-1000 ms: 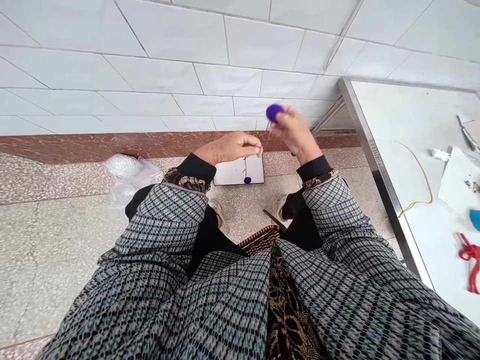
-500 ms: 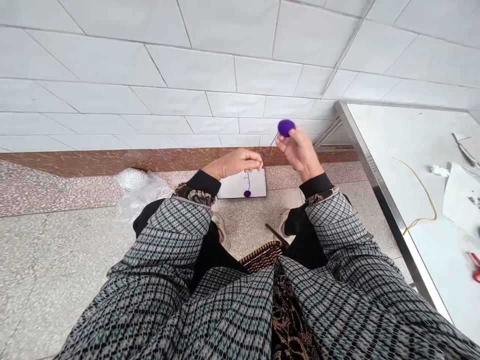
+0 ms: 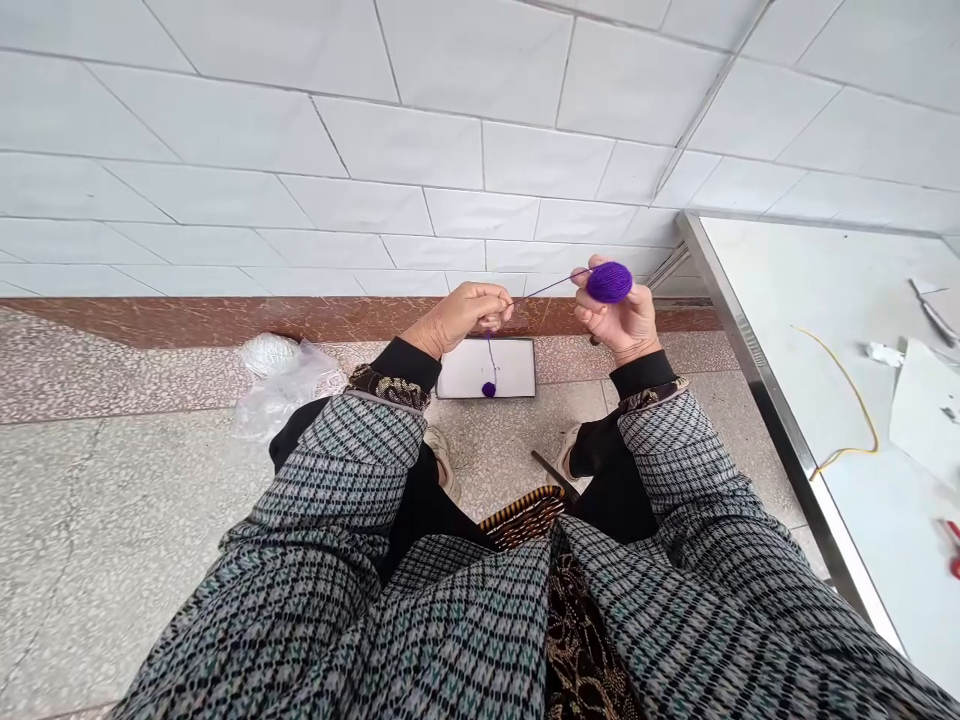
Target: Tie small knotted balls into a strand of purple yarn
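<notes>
My right hand point(image 3: 622, 318) holds a purple ball of yarn point(image 3: 609, 282), its fingers curled around the back and sides. From that ball a purple strand point(image 3: 547, 288) runs taut to my left hand point(image 3: 469, 315), which pinches it between thumb and fingers. Below the left hand the strand drops to a smaller purple yarn ball point(image 3: 489, 389) lying in a shallow white box point(image 3: 517, 372) on the floor. Both hands are in front of the tiled wall, with the box lower down.
To the right stands a metal-edged white table point(image 3: 862, 540) bearing a yellow cord point(image 3: 855, 390), white paper point(image 3: 926, 410) and something red point(image 3: 954, 548). White yarn point(image 3: 268, 355) in a plastic bag point(image 3: 277, 395) lies on the floor at left. A woven seat edge point(image 3: 525, 515) shows between my legs.
My right hand has moved right and slightly down, turning the ball to face me. My left hand has shifted slightly left. The strand between them is now stretched longer.
</notes>
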A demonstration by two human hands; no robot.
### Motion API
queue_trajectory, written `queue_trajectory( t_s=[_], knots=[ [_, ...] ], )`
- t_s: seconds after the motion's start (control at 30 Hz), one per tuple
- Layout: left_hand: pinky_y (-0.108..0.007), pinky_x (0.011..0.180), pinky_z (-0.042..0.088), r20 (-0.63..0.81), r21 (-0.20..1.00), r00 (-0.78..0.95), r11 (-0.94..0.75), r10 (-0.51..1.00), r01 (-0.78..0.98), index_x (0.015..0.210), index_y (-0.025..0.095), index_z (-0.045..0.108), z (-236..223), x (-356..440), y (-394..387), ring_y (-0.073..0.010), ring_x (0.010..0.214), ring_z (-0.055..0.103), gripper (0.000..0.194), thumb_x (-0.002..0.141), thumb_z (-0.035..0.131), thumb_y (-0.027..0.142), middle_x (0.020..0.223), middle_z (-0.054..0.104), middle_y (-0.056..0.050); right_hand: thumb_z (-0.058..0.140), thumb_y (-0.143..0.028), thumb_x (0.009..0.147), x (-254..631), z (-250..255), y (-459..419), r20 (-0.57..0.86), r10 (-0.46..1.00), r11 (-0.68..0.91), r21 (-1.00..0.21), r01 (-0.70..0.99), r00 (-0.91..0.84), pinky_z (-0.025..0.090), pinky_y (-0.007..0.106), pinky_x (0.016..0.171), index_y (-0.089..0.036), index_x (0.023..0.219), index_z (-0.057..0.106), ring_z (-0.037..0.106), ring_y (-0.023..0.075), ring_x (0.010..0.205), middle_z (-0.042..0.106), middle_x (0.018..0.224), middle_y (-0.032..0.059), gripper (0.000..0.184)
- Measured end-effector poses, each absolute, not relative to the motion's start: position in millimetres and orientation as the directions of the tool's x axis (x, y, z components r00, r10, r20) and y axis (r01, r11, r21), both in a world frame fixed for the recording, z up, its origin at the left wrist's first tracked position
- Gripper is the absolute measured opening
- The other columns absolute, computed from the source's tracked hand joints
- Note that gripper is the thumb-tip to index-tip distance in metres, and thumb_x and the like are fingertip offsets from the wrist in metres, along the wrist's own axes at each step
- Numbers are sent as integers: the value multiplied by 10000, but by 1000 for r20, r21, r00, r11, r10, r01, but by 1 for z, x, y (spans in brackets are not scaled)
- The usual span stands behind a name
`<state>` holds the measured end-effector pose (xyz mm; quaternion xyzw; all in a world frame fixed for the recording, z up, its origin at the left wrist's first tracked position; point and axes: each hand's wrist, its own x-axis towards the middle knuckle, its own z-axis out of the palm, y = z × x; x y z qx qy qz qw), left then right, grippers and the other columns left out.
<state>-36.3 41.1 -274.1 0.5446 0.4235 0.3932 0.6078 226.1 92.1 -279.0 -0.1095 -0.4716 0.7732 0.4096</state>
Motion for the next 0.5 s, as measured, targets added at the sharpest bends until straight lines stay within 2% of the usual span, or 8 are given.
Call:
queue_trajectory(
  t_s=[0.2, 0.3, 0.37, 0.43, 0.5],
  knots=[
    [-225, 555, 271, -105, 994, 162, 102, 981, 30, 580, 157, 593, -279, -32, 47, -69, 512, 300, 130, 708, 569, 142, 551, 433, 24, 940, -531, 648, 222, -278, 89, 143, 826, -173, -856, -487, -545, 654, 328, 732, -251, 1109, 547, 458, 106, 679, 668, 1107, 57, 667],
    [-222, 562, 284, -135, 989, 164, 122, 977, 83, 599, 160, 586, -281, -32, 48, -74, 517, 331, 146, 741, 560, 139, 569, 443, 23, 911, -583, 655, 222, -276, 90, 111, 880, -121, -888, -443, -462, 673, 352, 788, -253, 1120, 555, 496, 125, 727, 654, 1145, 72, 672],
    [-220, 574, 308, -183, 969, 239, 134, 954, 206, 624, 160, 602, -281, -31, 47, -82, 535, 369, 161, 777, 557, 140, 589, 470, 19, 878, -613, 700, 219, -277, 93, 106, 914, -68, -911, -406, -392, 683, 369, 882, -256, 1128, 554, 570, 153, 824, 643, 1170, 81, 645],
    [-223, 602, 359, -222, 938, 389, 86, 894, 337, 657, 157, 641, -281, -28, 45, -94, 572, 435, 167, 811, 577, 163, 632, 530, 5, 862, -579, 747, 213, -282, 98, 102, 943, -28, -924, -381, -317, 671, 363, 966, -255, 1128, 540, 630, 169, 924, 640, 1166, 75, 595],
    [-233, 625, 394, -230, 917, 571, -22, 788, 399, 698, 158, 688, -279, -24, 42, -106, 597, 476, 168, 837, 601, 197, 656, 565, 0, 853, -474, 780, 203, -291, 101, 45, 966, -41, -946, -322, -254, 658, 327, 947, -247, 1118, 520, 656, 153, 927, 647, 1128, 54, 526]
  ],
)
